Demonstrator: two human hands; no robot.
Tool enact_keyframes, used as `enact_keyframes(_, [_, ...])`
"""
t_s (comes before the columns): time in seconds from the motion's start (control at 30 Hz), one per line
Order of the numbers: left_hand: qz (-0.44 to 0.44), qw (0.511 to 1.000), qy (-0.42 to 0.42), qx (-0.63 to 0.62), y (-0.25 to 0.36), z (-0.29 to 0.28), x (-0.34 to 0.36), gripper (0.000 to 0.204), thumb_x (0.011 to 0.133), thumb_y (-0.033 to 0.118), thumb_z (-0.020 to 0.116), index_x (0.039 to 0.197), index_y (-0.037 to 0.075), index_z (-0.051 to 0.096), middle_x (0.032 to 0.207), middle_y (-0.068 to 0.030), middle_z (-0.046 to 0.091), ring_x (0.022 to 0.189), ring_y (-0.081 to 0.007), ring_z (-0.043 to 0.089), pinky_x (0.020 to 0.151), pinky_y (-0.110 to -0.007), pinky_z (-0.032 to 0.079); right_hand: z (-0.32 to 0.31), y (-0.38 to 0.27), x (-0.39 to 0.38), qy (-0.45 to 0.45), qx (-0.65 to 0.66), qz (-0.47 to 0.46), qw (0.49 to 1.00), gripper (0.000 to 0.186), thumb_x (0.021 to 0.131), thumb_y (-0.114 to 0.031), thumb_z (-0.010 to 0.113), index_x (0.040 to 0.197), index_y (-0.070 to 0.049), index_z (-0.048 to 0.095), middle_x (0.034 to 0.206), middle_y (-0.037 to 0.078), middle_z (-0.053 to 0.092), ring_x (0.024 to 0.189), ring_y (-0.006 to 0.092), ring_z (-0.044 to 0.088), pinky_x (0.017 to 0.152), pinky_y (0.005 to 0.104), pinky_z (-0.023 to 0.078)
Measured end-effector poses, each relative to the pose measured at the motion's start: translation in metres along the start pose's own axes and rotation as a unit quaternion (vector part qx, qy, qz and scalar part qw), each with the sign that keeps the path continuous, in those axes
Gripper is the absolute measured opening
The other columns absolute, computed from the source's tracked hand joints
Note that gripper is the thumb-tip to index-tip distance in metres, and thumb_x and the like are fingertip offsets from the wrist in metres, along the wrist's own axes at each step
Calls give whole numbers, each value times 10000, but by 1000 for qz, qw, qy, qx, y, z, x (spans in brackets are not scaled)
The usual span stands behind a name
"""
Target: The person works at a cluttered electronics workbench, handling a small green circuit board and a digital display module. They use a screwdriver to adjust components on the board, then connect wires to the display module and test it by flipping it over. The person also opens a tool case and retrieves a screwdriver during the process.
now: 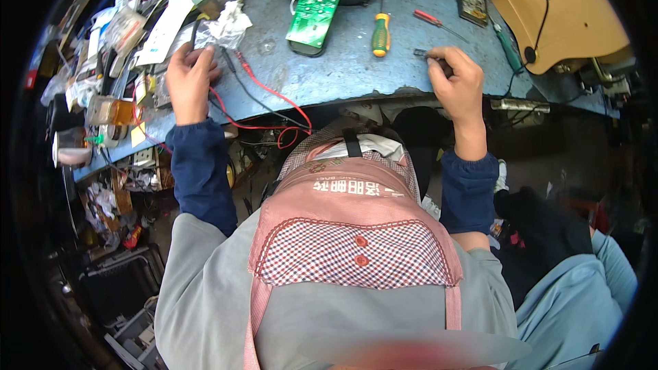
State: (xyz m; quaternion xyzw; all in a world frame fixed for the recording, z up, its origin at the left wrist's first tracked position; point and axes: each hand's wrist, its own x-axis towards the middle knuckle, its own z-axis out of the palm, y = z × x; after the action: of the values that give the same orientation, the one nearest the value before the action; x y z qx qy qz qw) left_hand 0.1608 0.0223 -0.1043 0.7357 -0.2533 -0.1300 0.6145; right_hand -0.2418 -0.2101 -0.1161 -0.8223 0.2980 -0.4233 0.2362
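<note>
- Leads (245, 66) are trailing left of the circuit board (314, 17); a sleeve (199, 175) could snag them.
- Right hand (456, 72), board's right, is pinching a small part (420, 52); slackening could drop it.
- Left hand (190, 79), board's left, is gripping a black rod (195, 29).

left fingers (205, 59): slim black object (195, 31) | right fingers (439, 73): small dark part (420, 52) | between: green circuit board (314, 16)

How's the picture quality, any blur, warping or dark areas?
Head view: the blue workbench looks bowed, corners go black; a blurry smear crosses the bottom; the green circuit board is bright; the small dark part in the right hand lacks clear detail.
</note>
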Motion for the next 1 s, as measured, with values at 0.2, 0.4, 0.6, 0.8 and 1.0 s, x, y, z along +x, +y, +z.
enact_keyframes(0.2, [220,942,131,218,9,23,-47,448,921,131,838,1310,-26,682,1209,-156,657,720,-158,649,691,-310,543,-7,13,-23,153,-100,-31,983,189,861,40,718,1041,-3,760,954,160,755,775,261,732,695,340,575])
enact_keyframes(0.4, [376,917,43,128,7,55,-91,146,950,-14,792,1092,4,766,962,-73,706,701,-107,561,614,-257,448,59,32,-141,172,227,261,922,301,922,10,727,1220,0,687,1038,85,739,891,171,697,750,350,580])
enact_keyframes(0.6, [362,926,-10,110,-7,72,-88,122,936,-6,799,1050,6,757,896,-78,708,695,-157,593,634,-299,473,127,70,-111,148,427,418,788,461,1030,-184,683,1454,-57,554,1338,119,665,1178,235,658,996,407,557])
enact_keyframes(0.8, [384,913,-23,136,-1,76,-89,97,936,3,792,1025,12,755,870,-89,696,679,-191,592,628,-321,472,195,126,-81,69,65,336,937,465,1047,-227,646,1474,-65,558,1382,124,655,1212,248,653,1016,420,548])
enact_keyframes(1.0, [377,910,-21,172,1,75,-95,84,936,7,784,1015,12,757,839,-89,674,670,-178,597,630,-308,474,211,138,-84,46,-31,292,955,475,1064,-269,610,1494,-72,561,1427,130,645,1246,261,647,1037,432,539])
